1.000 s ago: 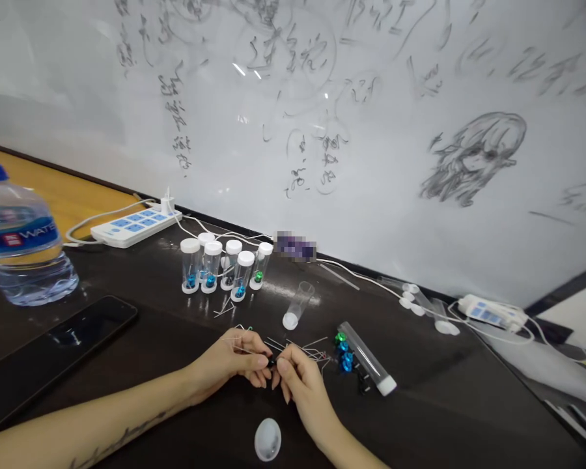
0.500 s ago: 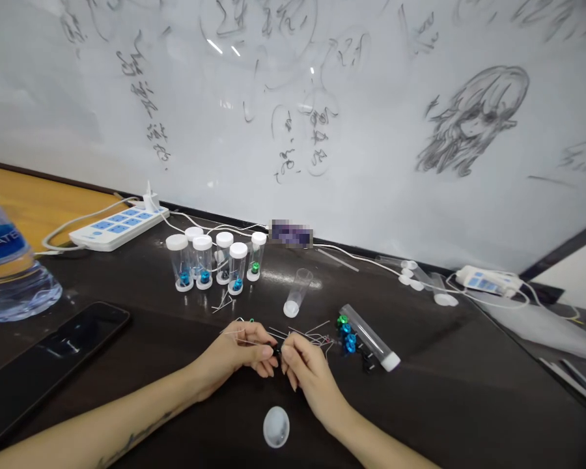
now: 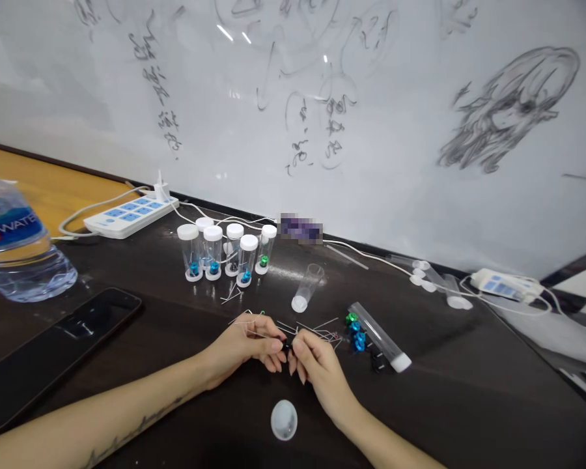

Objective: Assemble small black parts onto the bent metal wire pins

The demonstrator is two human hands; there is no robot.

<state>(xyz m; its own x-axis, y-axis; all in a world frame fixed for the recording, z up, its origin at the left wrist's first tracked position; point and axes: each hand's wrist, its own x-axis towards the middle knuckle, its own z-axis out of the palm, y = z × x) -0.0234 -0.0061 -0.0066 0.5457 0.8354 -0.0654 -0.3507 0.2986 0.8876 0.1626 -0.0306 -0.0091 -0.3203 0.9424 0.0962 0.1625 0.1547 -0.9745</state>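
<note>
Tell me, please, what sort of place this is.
Probably an office or meeting room: a large whiteboard with handwriting rises behind a dark table, on which a power strip lies.

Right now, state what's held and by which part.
The left hand and right hand grip opposite sides of a black piece; whether the left also holds the thin wire is unclear.

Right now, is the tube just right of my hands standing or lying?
Lying: the clear tube stretches along the tabletop, white cap at its near end.
</note>
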